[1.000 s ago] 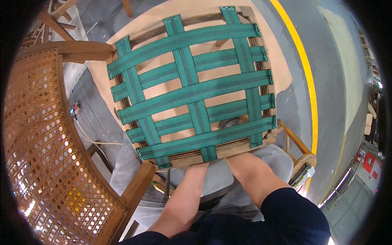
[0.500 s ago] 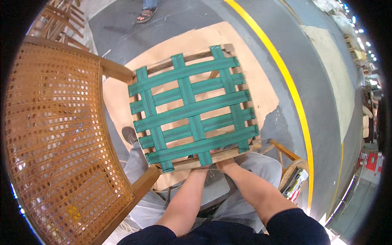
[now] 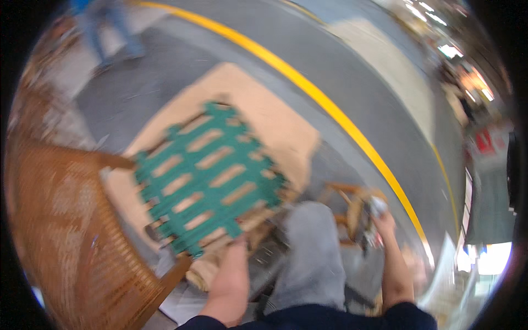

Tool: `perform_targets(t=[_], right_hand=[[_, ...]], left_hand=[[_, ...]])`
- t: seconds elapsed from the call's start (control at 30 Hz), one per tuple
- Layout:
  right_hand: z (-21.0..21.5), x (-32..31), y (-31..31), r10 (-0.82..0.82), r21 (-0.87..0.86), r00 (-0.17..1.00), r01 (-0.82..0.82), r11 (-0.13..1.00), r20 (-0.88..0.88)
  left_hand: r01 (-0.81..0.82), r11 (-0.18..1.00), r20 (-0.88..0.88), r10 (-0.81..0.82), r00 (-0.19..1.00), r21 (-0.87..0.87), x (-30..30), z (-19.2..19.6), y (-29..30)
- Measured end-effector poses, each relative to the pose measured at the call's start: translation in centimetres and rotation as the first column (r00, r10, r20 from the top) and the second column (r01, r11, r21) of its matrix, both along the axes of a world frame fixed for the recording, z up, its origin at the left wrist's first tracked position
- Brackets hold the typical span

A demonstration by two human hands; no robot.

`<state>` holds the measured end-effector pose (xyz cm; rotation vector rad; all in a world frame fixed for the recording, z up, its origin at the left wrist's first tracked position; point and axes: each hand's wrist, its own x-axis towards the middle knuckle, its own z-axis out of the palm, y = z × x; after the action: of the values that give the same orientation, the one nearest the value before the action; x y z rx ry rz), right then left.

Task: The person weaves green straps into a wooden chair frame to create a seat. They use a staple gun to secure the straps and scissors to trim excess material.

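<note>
A wooden chair lies tipped before me, its seat frame crossed by woven green webbing (image 3: pixel 206 165). To the left stretches its brown cane backrest (image 3: pixel 60 220). My left hand (image 3: pixel 236 245) is at the near edge of the seat frame, its fingers hidden beneath the edge. My right hand (image 3: pixel 384 223) is out to the right, over a small wooden stool (image 3: pixel 352 212). Its fingers are at a whitish object (image 3: pixel 378 205) on the stool, too blurred to name. Motion smears the fingers.
Under the chair lies a tan cardboard sheet (image 3: pixel 300 132) on the grey floor. A yellow line (image 3: pixel 330 104) curves across the floor to the right. At the far left stands a person in blue trousers (image 3: pixel 113 30). My grey-clad knee (image 3: pixel 313 247) is between chair and stool.
My right hand has left the chair's near edge and reached right to the stool. My left hand stays at the seat. The view has turned to the right and blurred.
</note>
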<state>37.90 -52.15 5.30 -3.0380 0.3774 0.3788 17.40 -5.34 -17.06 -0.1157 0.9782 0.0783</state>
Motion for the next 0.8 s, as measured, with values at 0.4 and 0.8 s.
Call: perform_targets(t=[0.4,0.8], right_hand=[[2.6,-3.4,2.6,-0.017,0.59,0.967,-0.141,0.795,0.254],[6.4,-13.3,33.6,0.464,0.868,0.795,0.151,0.473,-0.391]], left_hand=[[-0.113,0.992,0.039,0.115,0.993,-0.057,-0.1,1.6,0.6],[-0.176,0.981,0.049,0.181,0.982,-0.084,0.5,-0.3,-0.5]])
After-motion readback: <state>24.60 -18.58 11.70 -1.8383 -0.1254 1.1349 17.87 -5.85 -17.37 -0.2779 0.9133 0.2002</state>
